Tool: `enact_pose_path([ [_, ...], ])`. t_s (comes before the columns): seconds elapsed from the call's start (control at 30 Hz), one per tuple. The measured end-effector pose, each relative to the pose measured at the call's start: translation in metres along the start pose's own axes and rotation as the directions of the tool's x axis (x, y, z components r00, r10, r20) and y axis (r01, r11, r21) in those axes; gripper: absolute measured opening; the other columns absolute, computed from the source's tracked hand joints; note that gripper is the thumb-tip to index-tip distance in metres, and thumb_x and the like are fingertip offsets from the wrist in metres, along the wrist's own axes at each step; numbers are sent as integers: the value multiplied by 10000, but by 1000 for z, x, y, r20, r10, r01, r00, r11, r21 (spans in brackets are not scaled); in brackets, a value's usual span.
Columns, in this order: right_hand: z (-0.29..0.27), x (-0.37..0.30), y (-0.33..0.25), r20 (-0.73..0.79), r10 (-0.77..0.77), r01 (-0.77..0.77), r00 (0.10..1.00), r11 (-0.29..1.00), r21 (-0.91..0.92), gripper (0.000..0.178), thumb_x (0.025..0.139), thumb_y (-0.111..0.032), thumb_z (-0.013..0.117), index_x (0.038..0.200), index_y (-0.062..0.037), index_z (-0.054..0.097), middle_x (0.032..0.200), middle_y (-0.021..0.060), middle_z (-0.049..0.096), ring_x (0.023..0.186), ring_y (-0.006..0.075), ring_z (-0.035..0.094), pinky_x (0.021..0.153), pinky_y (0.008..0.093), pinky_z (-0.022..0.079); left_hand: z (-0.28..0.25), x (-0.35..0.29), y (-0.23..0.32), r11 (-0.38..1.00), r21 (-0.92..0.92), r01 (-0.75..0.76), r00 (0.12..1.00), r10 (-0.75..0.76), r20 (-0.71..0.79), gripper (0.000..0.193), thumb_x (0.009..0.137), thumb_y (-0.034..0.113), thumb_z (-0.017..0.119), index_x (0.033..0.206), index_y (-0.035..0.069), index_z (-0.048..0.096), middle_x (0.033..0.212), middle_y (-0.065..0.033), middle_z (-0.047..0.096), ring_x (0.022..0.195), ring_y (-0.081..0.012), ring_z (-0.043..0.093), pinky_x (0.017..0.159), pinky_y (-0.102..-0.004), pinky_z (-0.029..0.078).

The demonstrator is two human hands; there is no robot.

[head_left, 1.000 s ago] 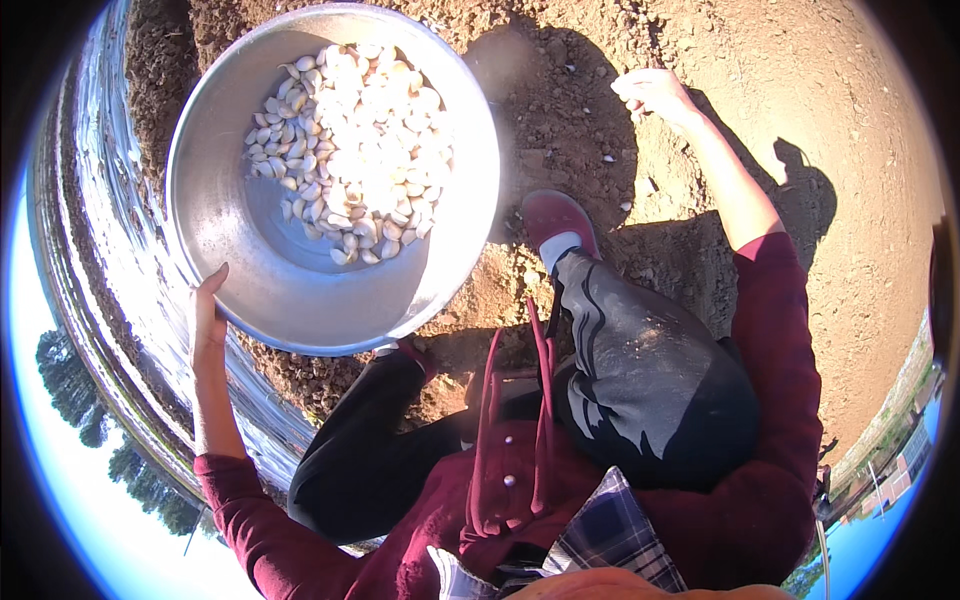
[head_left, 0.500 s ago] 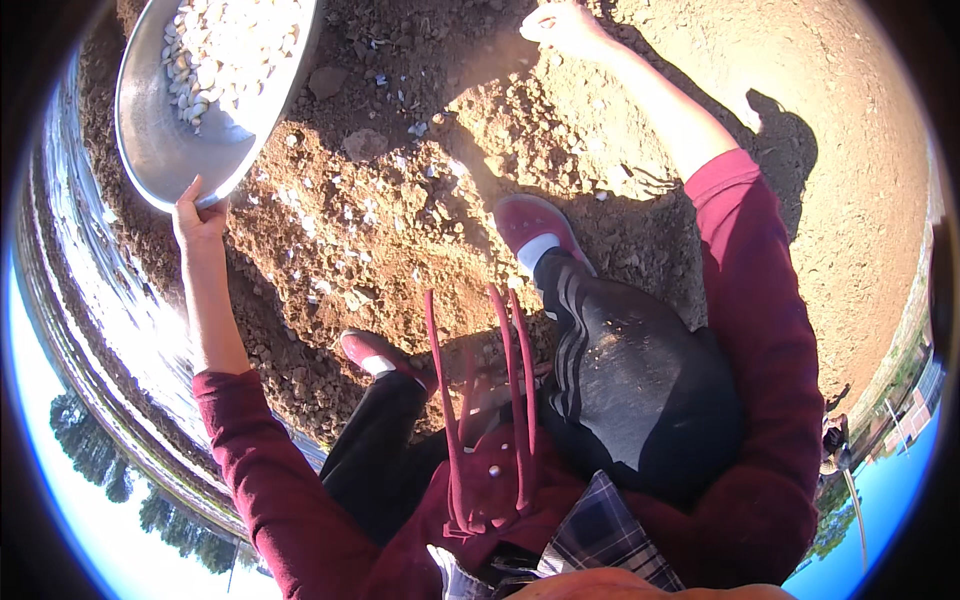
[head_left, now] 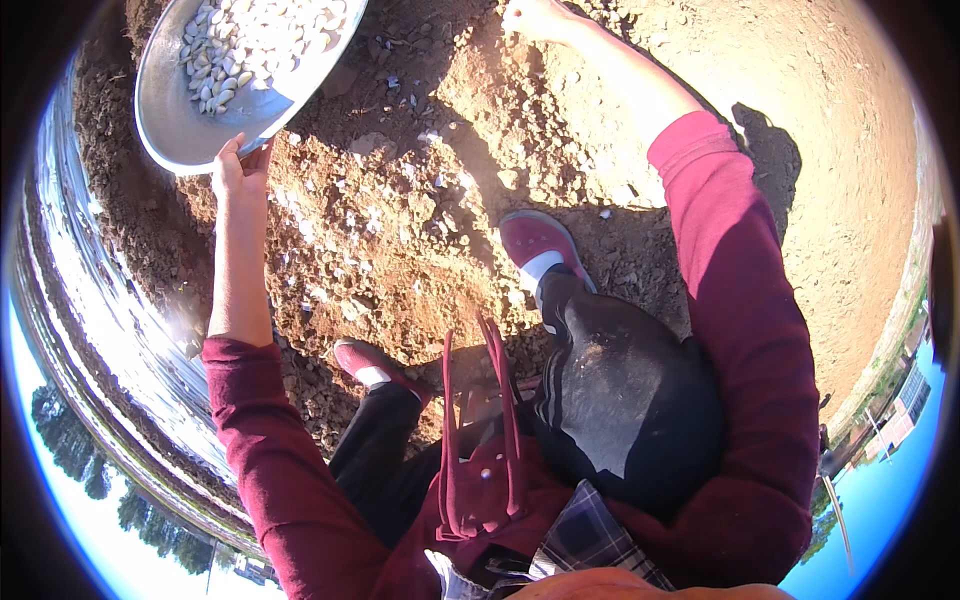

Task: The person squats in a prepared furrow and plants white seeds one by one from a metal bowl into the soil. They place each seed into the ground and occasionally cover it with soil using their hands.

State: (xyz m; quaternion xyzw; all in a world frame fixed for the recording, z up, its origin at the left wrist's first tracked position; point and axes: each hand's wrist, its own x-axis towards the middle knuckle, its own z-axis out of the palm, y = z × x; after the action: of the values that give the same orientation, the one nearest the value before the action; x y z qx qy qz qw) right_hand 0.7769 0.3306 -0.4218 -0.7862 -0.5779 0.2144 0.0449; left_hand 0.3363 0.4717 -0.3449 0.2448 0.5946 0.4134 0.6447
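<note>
My left hand (head_left: 240,168) grips the near rim of a wide metal basin (head_left: 165,125), its thumb and fingers closed around the edge. Whitish garlic cloves (head_left: 255,45) lie heaped in the basin, which is partly cut off by the top of the view. Out ahead, at the upper edge, my right hand (head_left: 537,18) is low over the sunlit soil with its fingers drawn together. Whatever it may hold is too small and too bright to make out. Pale bits like cloves or skins (head_left: 375,222) are scattered over the crumbly soil (head_left: 430,280) between the two hands.
My two dark red shoes (head_left: 540,243) stand on the soil below the hands. Shiny white sheeting (head_left: 120,320) runs along the left. Smoother bare ground (head_left: 850,220) stretches to the right, with my shadow (head_left: 768,160) on it. Trees (head_left: 70,440) show at the far left.
The basin and my left hand have shifted right and up in the view. My right hand has moved slightly left and up, its fingers still drawn together.
</note>
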Motion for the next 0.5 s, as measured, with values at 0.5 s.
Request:
enact_pose_path([
  [0.5,17,17,2,43,92,-87,995,989,-121,148,877,-119,600,955,-27,686,912,145,698,868,240,681,756,379,562,21,-42,-20,997,-69,19,999,-16,33,583,880,331,685,1242,-22,394,1019,-217,596,931,-344,663,872,-453,570],
])
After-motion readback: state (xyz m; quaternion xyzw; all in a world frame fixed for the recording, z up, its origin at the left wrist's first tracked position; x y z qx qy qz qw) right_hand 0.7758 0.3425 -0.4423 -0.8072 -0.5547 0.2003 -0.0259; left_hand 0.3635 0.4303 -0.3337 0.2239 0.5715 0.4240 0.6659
